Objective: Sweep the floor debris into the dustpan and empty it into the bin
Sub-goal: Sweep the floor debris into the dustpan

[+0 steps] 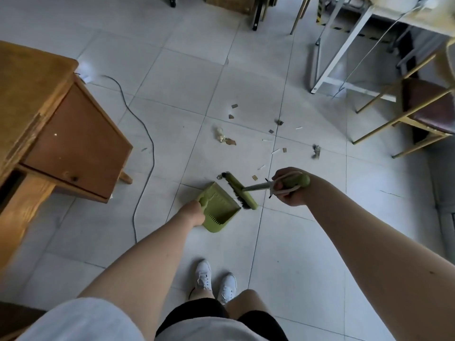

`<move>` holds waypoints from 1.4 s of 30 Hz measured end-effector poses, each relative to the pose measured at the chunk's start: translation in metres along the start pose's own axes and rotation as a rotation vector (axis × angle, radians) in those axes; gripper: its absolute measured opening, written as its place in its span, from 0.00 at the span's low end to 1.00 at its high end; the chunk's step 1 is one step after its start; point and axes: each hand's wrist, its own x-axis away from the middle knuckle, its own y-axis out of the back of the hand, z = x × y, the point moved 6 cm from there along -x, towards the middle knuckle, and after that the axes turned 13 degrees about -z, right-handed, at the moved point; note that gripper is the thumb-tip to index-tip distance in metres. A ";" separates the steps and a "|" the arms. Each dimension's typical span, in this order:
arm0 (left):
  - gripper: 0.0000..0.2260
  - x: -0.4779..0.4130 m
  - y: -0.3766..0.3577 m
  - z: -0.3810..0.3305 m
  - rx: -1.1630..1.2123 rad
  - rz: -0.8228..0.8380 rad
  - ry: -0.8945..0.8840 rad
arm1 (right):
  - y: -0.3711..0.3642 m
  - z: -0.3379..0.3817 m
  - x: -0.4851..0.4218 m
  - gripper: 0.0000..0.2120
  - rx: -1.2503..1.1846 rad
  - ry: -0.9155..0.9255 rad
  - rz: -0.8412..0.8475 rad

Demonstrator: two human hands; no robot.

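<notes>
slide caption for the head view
Left hand holds green dustpan, right hand holds green broom at its lip, debris scattered on tiled floor beyond.

My left hand gripping the dustpan handle, my right hand round the broom handle, bristles at the pan's lip, debris scattered at twelve o'clock, desk at nine, chair at two.

Setting: indoor workroom or office. Indicators: pale tiled floor; wooden desk at left; white metal-frame table and gold-legged chair at right; black cable across the tiles; yellow-black hazard tape beyond.
</notes>
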 end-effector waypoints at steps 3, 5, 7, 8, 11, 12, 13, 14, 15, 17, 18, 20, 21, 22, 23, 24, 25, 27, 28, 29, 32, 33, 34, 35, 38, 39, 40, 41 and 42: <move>0.14 -0.003 -0.007 0.005 0.000 0.139 0.011 | 0.001 0.012 -0.004 0.12 -0.072 0.013 0.007; 0.15 -0.002 -0.011 0.008 0.027 0.209 0.044 | 0.002 0.021 -0.007 0.14 -0.088 0.038 0.023; 0.15 -0.003 -0.015 0.010 0.103 0.229 0.097 | 0.004 0.027 -0.011 0.15 -0.076 0.056 0.024; 0.15 -0.002 -0.018 0.011 0.158 0.243 0.132 | 0.006 0.031 -0.013 0.15 -0.069 0.059 0.027; 0.16 0.003 -0.021 0.014 0.225 0.250 0.205 | 0.009 0.044 -0.019 0.14 -0.016 0.048 0.039; 0.15 0.005 -0.021 0.016 0.197 0.234 0.223 | 0.011 0.049 -0.021 0.13 0.007 0.038 0.038; 0.15 0.008 -0.020 0.016 0.156 0.224 0.240 | 0.012 0.054 -0.022 0.11 0.028 0.031 0.039; 0.13 0.009 -0.019 0.016 0.122 0.228 0.256 | 0.013 0.060 -0.023 0.10 0.044 0.026 0.036; 0.13 0.011 -0.020 0.013 0.116 0.239 0.282 | 0.015 0.067 -0.024 0.10 0.062 0.024 0.032; 0.13 0.012 -0.016 0.000 0.121 0.217 0.321 | 0.020 0.083 -0.026 0.09 0.108 0.032 0.029; 0.14 0.009 -0.013 -0.009 0.093 0.174 0.312 | 0.024 0.091 -0.026 0.09 0.135 0.040 0.030; 0.14 0.003 -0.001 -0.029 0.006 0.046 0.281 | 0.033 0.107 -0.028 0.10 0.189 0.054 0.025; 0.15 -0.001 0.006 -0.040 -0.011 -0.032 0.287 | 0.037 0.114 -0.029 0.10 0.211 0.055 0.032; 0.17 -0.004 0.012 -0.050 -0.007 -0.101 0.302 | 0.041 0.121 -0.030 0.09 0.227 0.053 0.045; 0.18 -0.008 0.017 -0.060 0.006 -0.167 0.310 | 0.044 0.128 -0.031 0.09 0.240 0.051 0.058; 0.19 -0.012 0.022 -0.069 0.025 -0.234 0.303 | 0.046 0.134 -0.032 0.08 0.256 0.052 0.064; 0.18 -0.016 0.027 -0.079 0.060 -0.294 0.287 | 0.048 0.142 -0.034 0.08 0.276 0.061 0.071; 0.14 -0.027 0.031 -0.101 0.178 -0.370 0.209 | 0.049 0.157 -0.038 0.08 0.302 0.088 0.092; 0.11 -0.032 0.033 -0.112 0.277 -0.380 0.160 | 0.047 0.163 -0.039 0.08 0.293 0.094 0.106; 0.08 -0.035 0.034 -0.123 0.395 -0.373 0.116 | 0.046 0.167 -0.040 0.09 0.264 0.090 0.112; 0.07 -0.053 0.045 -0.153 0.706 -0.354 0.035 | 0.037 0.181 -0.048 0.09 0.161 0.087 0.138; 0.07 -0.060 0.052 -0.161 0.756 -0.353 0.031 | 0.031 0.186 -0.050 0.09 0.145 0.091 0.161; 0.08 -0.067 0.058 -0.168 0.799 -0.348 0.037 | 0.025 0.189 -0.053 0.09 0.137 0.095 0.176; 0.08 -0.075 0.065 -0.174 0.852 -0.338 0.055 | 0.020 0.194 -0.057 0.09 0.138 0.101 0.187; 0.09 -0.108 0.087 -0.186 0.981 -0.346 0.128 | 0.004 0.213 -0.073 0.10 0.156 0.108 0.124; 0.10 -0.116 0.094 -0.188 0.995 -0.351 0.141 | 0.000 0.224 -0.080 0.10 0.154 0.119 0.092; 0.10 -0.127 0.101 -0.191 1.012 -0.352 0.158 | -0.004 0.237 -0.089 0.11 0.148 0.129 0.072; 0.11 -0.137 0.107 -0.193 1.035 -0.349 0.180 | -0.008 0.249 -0.098 0.11 0.132 0.127 0.061; 0.11 -0.148 0.112 -0.195 1.055 -0.347 0.200 | -0.011 0.263 -0.109 0.11 0.124 0.127 0.049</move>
